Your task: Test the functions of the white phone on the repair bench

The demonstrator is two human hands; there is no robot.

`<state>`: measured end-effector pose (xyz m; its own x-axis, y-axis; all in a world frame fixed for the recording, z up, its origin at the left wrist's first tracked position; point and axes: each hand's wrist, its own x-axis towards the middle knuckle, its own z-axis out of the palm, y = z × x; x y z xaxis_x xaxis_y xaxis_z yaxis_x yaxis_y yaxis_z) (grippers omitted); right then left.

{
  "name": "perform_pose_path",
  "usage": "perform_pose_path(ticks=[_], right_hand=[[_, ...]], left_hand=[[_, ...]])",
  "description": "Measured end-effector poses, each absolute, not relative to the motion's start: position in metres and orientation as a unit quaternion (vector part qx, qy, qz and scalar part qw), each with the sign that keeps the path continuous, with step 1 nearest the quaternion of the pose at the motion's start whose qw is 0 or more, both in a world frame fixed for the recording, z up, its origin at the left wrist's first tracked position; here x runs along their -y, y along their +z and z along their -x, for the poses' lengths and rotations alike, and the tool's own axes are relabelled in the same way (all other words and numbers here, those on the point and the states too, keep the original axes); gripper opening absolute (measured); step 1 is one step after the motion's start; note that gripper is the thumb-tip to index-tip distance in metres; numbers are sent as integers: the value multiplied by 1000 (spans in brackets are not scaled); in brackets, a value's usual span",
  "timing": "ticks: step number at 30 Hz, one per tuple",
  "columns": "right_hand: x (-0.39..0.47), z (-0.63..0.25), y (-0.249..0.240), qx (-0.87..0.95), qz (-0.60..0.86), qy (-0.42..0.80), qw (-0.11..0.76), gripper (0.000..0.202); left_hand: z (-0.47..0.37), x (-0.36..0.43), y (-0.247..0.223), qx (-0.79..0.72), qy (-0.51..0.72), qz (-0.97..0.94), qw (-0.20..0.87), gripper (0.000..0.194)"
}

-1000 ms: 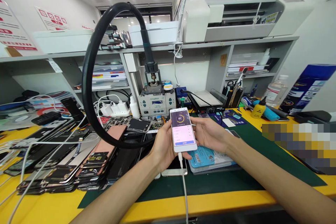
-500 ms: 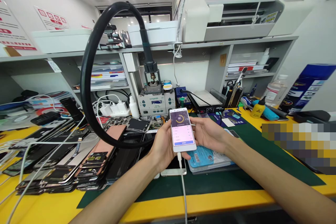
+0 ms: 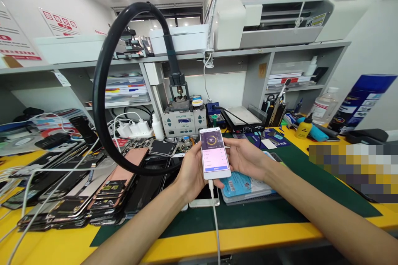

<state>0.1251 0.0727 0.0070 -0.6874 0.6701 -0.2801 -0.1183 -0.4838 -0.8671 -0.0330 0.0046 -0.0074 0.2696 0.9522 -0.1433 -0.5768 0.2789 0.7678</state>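
A white smartphone (image 3: 214, 153) with a lit screen is held upright above the green mat (image 3: 280, 203). My left hand (image 3: 190, 170) grips its left edge and underside. My right hand (image 3: 245, 156) supports its right edge from behind. A white cable (image 3: 215, 215) is plugged into the phone's bottom end and hangs down over the bench's front edge. Under the phone lies another white phone (image 3: 202, 202) flat on the mat, and a blue packet (image 3: 241, 184) rests on a stack beside it.
Several stacked phones and screen panels (image 3: 102, 190) cover the bench's left side. A thick black hose (image 3: 105, 91) loops up from a grey rework station (image 3: 185, 121). At the right stand a clear bottle (image 3: 321, 109), a yellow bottle (image 3: 304, 127) and a blue box (image 3: 360, 101).
The number in the ring on the phone's screen has risen. The view has drifted slightly, so the phone and both hands sit a little higher and further left.
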Motion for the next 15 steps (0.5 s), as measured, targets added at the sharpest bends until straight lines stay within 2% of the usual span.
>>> perform_pose_path(ticks=[15], right_hand=[[-84, -125, 0, 432, 275, 825, 240, 28]], left_hand=[[30, 0, 2, -395, 530, -316, 680, 47]])
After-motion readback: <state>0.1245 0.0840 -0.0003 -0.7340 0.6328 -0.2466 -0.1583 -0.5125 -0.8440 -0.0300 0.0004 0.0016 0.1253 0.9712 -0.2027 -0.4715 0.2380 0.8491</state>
